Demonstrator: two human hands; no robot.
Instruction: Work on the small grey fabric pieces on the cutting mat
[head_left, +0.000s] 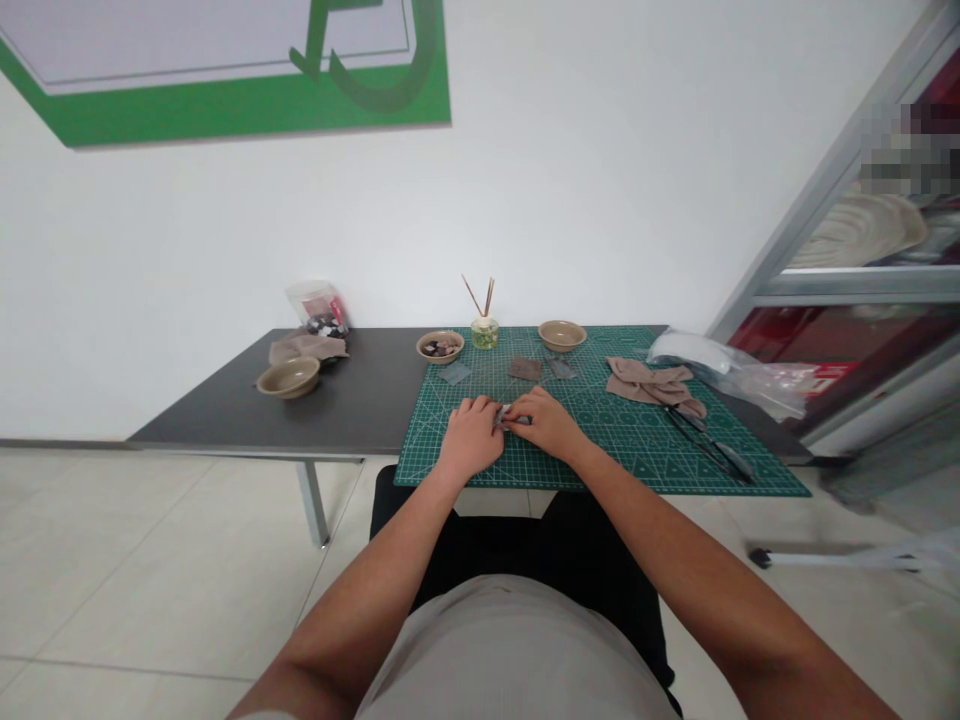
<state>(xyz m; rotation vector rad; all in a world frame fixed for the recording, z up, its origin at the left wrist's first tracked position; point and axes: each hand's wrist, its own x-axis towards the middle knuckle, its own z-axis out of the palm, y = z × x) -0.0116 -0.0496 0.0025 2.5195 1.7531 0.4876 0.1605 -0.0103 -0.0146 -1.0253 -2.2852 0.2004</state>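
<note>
My left hand (474, 437) and my right hand (546, 423) meet over the green cutting mat (420, 450). Between them is a small grey, pouch-like piece (502, 415), mostly covered by my fingers. The fingers of my right hand pinch its right side, while my left fingertips are closed on its left edge. Just beyond my hands lie a flat brown square (525, 369), a grey sheer piece (560, 369) and a pale blue-grey piece (454, 373). Behind the last one, a tan bowl (421, 349) holds dark and light stones (441, 347).
A reed diffuser (484, 333) and another tan bowl (562, 336) stand at the back. Right of my hands are a crumpled brown cloth (646, 380), dark-framed glasses (709, 443) and a clear plastic bag (757, 385). Leftward sit a third bowl (289, 378) and a bag of stones (321, 307).
</note>
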